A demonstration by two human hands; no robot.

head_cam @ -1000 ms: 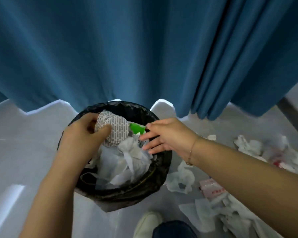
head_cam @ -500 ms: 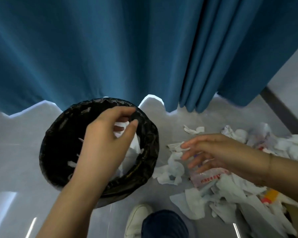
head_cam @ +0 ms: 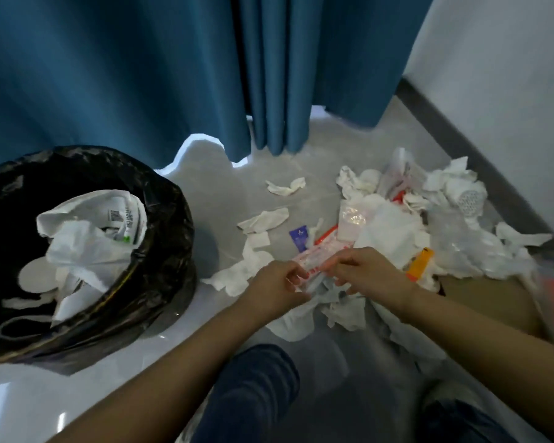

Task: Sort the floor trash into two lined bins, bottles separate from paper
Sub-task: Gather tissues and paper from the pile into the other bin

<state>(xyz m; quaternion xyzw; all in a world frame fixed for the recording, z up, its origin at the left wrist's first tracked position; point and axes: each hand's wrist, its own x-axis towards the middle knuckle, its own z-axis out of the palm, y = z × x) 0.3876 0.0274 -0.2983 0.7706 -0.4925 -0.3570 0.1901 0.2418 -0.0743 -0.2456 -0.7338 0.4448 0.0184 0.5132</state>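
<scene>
Trash (head_cam: 394, 238), mostly crumpled white tissue and clear plastic film, lies heaped on the grey floor (head_cam: 205, 187) at the right, near the wall's dark skirting (head_cam: 461, 129); a blue curtain (head_cam: 125, 75) hangs across the back, its hem touching the floor; at the left stands the bin (head_cam: 170, 251), lined with a black bag and partly filled with white paper and a printed plastic bag (head_cam: 87, 238); a flat brown cardboard piece (head_cam: 480, 302) lies at the heap's near edge; loose tissues (head_cam: 264, 220) lie scattered between bin and heap, well apart from the bin; both hands meet low over the near side of the heap on a red-and-white printed wrapper (head_cam: 320, 255); the left hand (head_cam: 277, 290) pinches its near end with curled fingers; the right hand (head_cam: 370, 276) curls its fingers round the other end; just beside the right hand lies an orange-yellow packet (head_cam: 420, 263); a small purple sachet (head_cam: 299, 237) lies just beyond the wrapper; the person's knees in dark blue trousers (head_cam: 253, 394) show at the bottom.
</scene>
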